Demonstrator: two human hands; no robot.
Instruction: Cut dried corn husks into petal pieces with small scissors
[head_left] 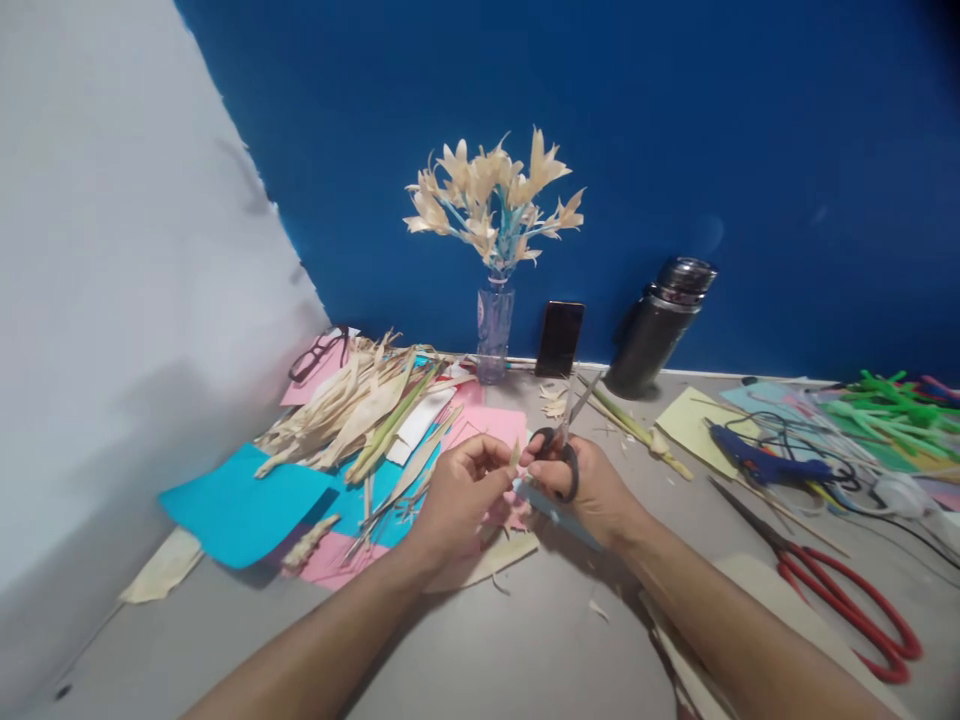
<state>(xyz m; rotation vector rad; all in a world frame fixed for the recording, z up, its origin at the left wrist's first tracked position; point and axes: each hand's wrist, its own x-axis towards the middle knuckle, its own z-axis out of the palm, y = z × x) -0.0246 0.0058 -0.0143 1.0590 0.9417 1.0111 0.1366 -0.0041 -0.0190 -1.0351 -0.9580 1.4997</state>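
Note:
My left hand (466, 492) is closed in a pinch on a small pale piece of corn husk (515, 455). Close beside it, my right hand (589, 485) has its fingers through the black handles of a pair of scissors (571, 418), whose blades point up and stand apart. The right thumb and fingertips meet near the left fingertips. A light blue strip (559, 515) runs from there under my right hand; whether the fingers grip it is hidden. Below the hands lies a flat husk piece (495, 562) among small scraps.
Left lie a heap of dried husks (352, 405) and blue paper (244, 505). Behind stand husk flowers (491, 190) in a plastic bottle (495, 330), a phone (560, 338) and a leaning flask (660, 325). Right are a blue glue gun (765, 458) and red-handled scissors (847, 595).

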